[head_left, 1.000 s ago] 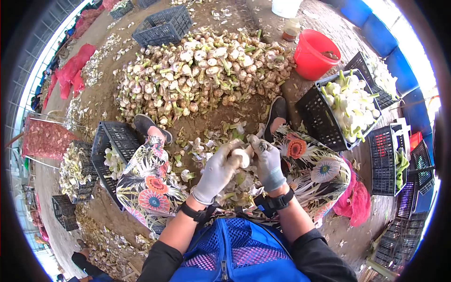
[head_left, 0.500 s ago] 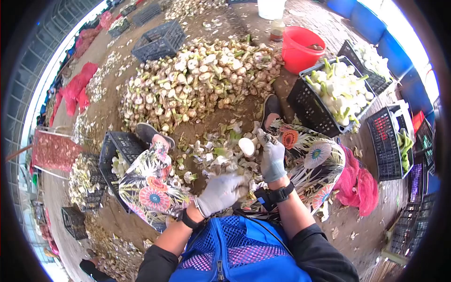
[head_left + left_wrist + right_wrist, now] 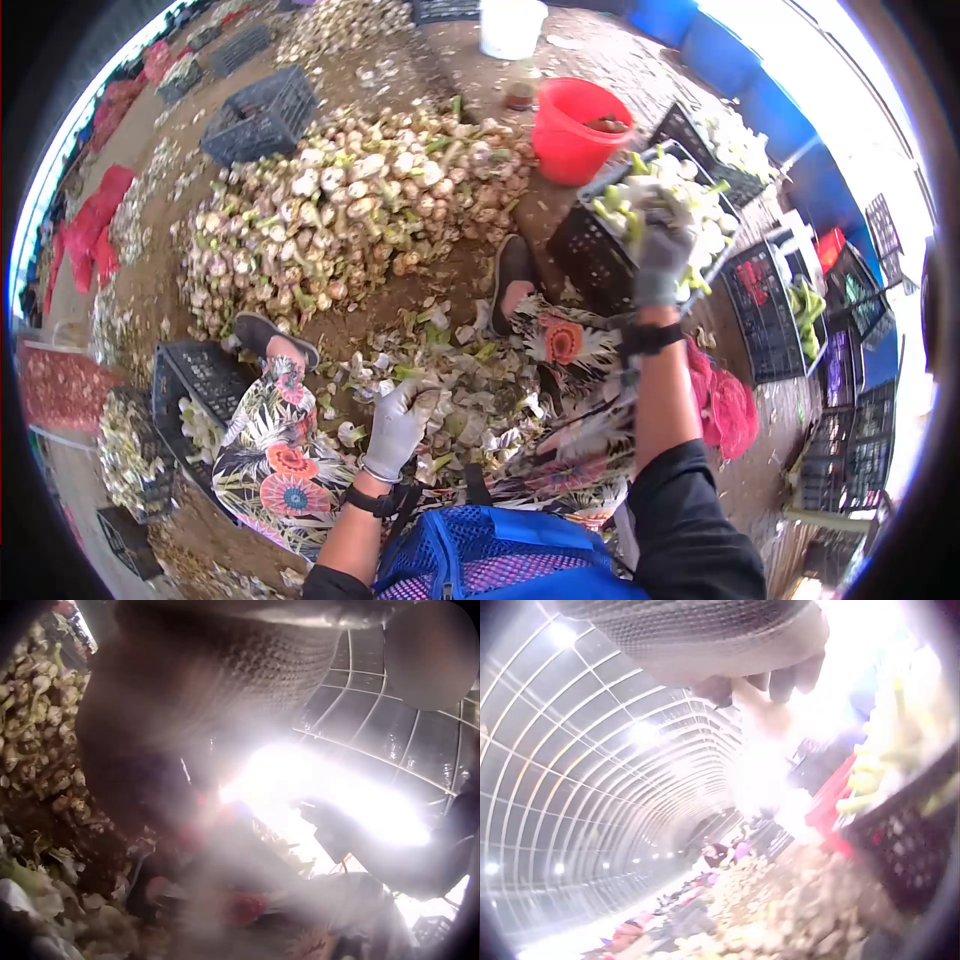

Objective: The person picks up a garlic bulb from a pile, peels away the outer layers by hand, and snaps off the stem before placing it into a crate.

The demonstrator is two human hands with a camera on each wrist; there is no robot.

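Observation:
My gloved right hand (image 3: 665,262) is over the black crate (image 3: 590,262) of peeled white garlic (image 3: 705,200) with green stems. In the right wrist view a pale garlic bulb (image 3: 763,712) shows in the grip of that hand's fingers, washed out by glare. Low over the litter of garlic skins (image 3: 490,395), between the knees, is my gloved left hand (image 3: 395,432). Something brownish shows at its fingertips, and I cannot tell whether it is held. Blur and shade hide the left fingers in the left wrist view.
Beyond the feet spreads a big heap of unpeeled garlic (image 3: 350,210). A red bucket (image 3: 575,135) and a white bucket (image 3: 510,28) stand behind it. Another crate (image 3: 185,385) is beside the left leg. More crates (image 3: 765,310) and a pink net bag (image 3: 725,410) lie to the right.
Both hands first worked together at the white bulb. The right hand then took it away to the right, over the crate. The left hand drew back left. The head view has shifted right.

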